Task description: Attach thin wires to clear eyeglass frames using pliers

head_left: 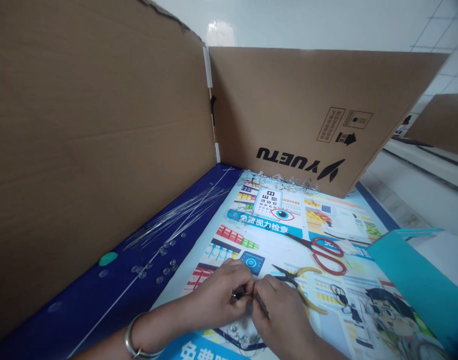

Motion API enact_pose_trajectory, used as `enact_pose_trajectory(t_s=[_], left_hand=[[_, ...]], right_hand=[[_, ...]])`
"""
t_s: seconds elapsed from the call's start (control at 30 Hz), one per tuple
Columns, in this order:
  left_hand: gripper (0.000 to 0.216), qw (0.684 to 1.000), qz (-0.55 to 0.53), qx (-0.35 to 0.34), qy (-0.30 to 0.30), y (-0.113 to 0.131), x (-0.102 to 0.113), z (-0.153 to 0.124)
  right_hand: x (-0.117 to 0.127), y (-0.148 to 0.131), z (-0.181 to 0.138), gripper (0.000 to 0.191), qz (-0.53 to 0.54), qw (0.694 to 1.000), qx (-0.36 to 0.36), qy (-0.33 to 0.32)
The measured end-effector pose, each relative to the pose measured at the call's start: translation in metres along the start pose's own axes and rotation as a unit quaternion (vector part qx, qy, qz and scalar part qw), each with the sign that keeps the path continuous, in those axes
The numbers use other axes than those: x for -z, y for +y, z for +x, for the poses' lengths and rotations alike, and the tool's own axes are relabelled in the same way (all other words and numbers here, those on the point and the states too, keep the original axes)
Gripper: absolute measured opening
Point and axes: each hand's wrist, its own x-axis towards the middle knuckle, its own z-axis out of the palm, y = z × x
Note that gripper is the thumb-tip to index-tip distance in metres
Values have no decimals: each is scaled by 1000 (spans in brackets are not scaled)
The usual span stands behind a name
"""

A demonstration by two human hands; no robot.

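Note:
My left hand (pixel 229 292), with a silver bangle (pixel 133 337) at its wrist, is closed with the fingers curled in. My right hand (pixel 283 312) is closed too, and its pinched fingertips meet those of the left. A small dark, shiny piece shows at the left fingers; what it is stays mostly hidden. Beneath the hands lie small clear pieces (pixel 244 337) on the printed sheet. Just beyond my right hand are pliers with yellow handles (pixel 302 287), their jaws apart. Farther up rest scissors with red handles (pixel 326 255).
Tall cardboard panels (pixel 101 125) stand at the left and back (pixel 289 110). Thin straight wires (pixel 179 215) and several clear round beads (pixel 164 250) lie on the blue strip, near a green piece (pixel 107 258). Clear bits (pixel 285 180) line the back panel. A teal folder (pixel 416 280) is at right.

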Motion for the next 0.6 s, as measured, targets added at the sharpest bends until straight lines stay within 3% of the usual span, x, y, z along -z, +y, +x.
enact_pose_trajectory(t_s=[0.3, 0.6], left_hand=[[21, 1000, -11, -10, -14, 0, 4, 3], [13, 998, -56, -2, -29, -3, 5, 2]], right_hand=[[9, -2, 3, 12, 12, 999, 5, -36], [8, 0, 3, 14, 14, 999, 14, -28]])
